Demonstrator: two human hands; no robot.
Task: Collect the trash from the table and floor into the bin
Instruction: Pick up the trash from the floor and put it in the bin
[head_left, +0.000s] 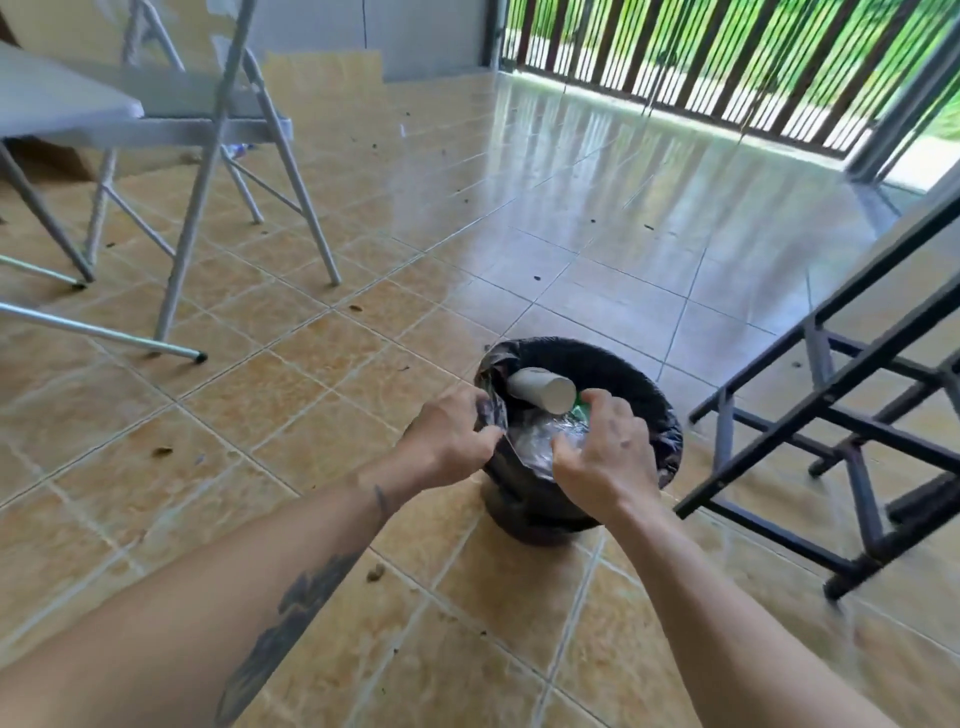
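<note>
A round bin (631, 387) lined with a black bag stands on the tiled floor just ahead of me. Inside it a white paper cup (540, 389) lies on its side on top of crumpled clear plastic (543, 441). My left hand (449, 439) pinches the near-left edge of the black liner at the rim. Over the bin's near side, my right hand (605, 449) is closed on the clear plastic, with something green (581, 408) showing under its fingers.
A white folding chair (218, 119) and a white table (57, 98) stand at the left, their legs reaching across the floor. A dark metal frame (852, 415) stands close on the right of the bin. Small bits of debris (163, 451) dot the tiles. A barred gate (727, 62) closes the far side.
</note>
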